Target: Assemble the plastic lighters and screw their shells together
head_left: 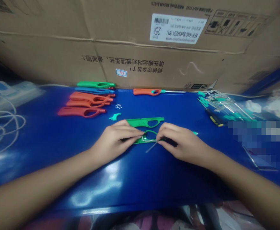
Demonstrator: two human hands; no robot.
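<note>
Both hands rest on the blue table [58, 137] over a green lighter shell half [146, 138] lying flat. My left hand [117, 137] is closed, pinching the shell's left end. My right hand [180, 140] is closed too, pinching a thin white wire [151, 147] and the shell's right part. A second green shell half [144, 121] lies just behind them. A small teal trigger piece [115, 116] sits to the left of it.
Several orange, blue and green lighter handles [87, 102] lie in a row at the back left. An assembled orange lighter [154, 92] lies by the cardboard box [140, 48]. Clear parts, metal tubes and a screwdriver [214, 118] are at the right. White cables [1, 127] are at the left.
</note>
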